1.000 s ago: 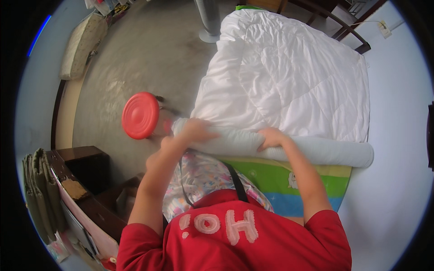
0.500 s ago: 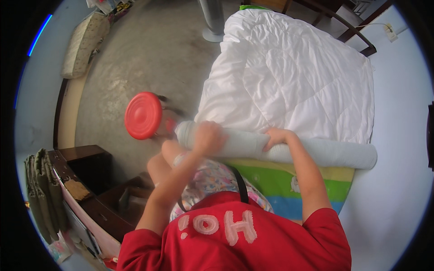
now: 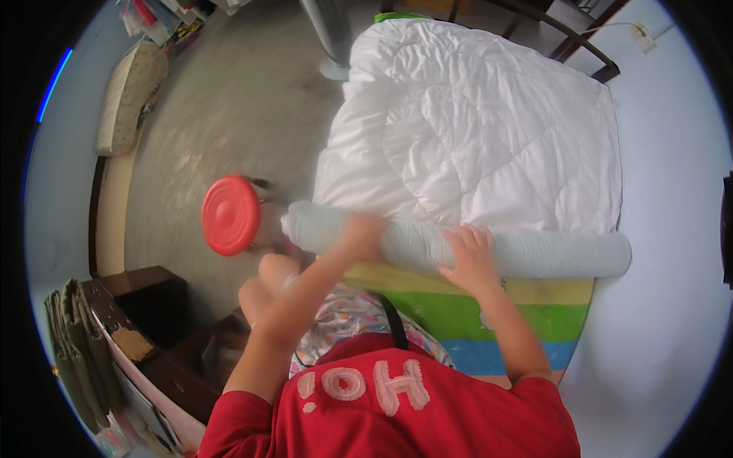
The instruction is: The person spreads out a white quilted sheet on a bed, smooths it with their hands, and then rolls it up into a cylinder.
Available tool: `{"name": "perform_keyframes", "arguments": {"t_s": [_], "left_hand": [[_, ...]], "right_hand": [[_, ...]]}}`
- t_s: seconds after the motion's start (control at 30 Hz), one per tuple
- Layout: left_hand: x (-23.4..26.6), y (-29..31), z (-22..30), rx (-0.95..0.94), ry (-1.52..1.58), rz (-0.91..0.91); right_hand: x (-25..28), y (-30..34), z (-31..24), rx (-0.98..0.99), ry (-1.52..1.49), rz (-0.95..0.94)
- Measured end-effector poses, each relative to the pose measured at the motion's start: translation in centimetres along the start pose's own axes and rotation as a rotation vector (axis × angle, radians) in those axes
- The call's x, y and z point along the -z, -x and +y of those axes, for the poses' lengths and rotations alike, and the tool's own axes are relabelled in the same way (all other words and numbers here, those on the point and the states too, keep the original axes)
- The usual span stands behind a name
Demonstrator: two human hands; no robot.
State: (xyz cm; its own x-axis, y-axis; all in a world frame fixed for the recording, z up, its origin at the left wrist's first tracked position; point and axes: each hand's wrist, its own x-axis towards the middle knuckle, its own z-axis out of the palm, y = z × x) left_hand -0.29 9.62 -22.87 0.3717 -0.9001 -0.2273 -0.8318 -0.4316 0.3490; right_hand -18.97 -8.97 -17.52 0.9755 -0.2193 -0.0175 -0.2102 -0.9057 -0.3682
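A long pale blue-grey rolled mat (image 3: 557,253) lies across the bed from left to right. My right hand (image 3: 471,256) rests on the roll with its fingers spread, just right of the roll's middle. Over the left part of the roll is my left hand (image 3: 360,237), smeared by motion, so its fingers cannot be made out. Beyond the roll a white quilt (image 3: 473,130) spreads over the far part of the bed. On the near side a striped mattress (image 3: 534,320) in yellow, green and blue shows under the roll.
A round red stool (image 3: 230,214) stands on the grey floor left of the bed. Farther off is a grey tower-shaped appliance (image 3: 327,34). Dark wooden furniture (image 3: 149,298) with draped olive trousers (image 3: 72,351) is at the lower left. A pale wall (image 3: 664,191) borders the bed's right side.
My right hand has gone from gripping the roll's far edge to lying spread on it. My left hand is still moving over the roll's left part. The whole view has shifted slightly.
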Motion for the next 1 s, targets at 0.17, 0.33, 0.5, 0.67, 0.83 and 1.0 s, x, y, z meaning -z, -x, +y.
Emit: {"name": "perform_keyframes", "arguments": {"t_s": [0.17,0.33,0.5,0.67,0.83,1.0], "left_hand": [[2.8,-3.8,-1.3,-0.098,0.116,-0.219],[4.6,-6.4,-1.9,-0.011,0.102,-0.509],[5.4,-7.3,-1.7,0.018,0.04,-0.591],[6.9,-7.0,-0.9,0.001,-0.018,-0.7],[8.5,-4.6,0.2,-0.081,0.049,-0.82],[8.6,-3.0,-1.2,-0.092,0.113,-0.827]], "right_hand": [[0.5,2.7,4.3,-0.115,0.271,0.081],[1.8,-0.3,5.3,-0.22,0.127,-0.066],[1.7,0.5,5.1,-0.299,0.085,-0.131],[3.0,2.5,2.8,-0.343,0.11,-0.129],[6.8,4.3,-1.0,-0.382,0.122,-0.21],[5.2,3.3,-0.7,-0.298,0.049,-0.283]]}}
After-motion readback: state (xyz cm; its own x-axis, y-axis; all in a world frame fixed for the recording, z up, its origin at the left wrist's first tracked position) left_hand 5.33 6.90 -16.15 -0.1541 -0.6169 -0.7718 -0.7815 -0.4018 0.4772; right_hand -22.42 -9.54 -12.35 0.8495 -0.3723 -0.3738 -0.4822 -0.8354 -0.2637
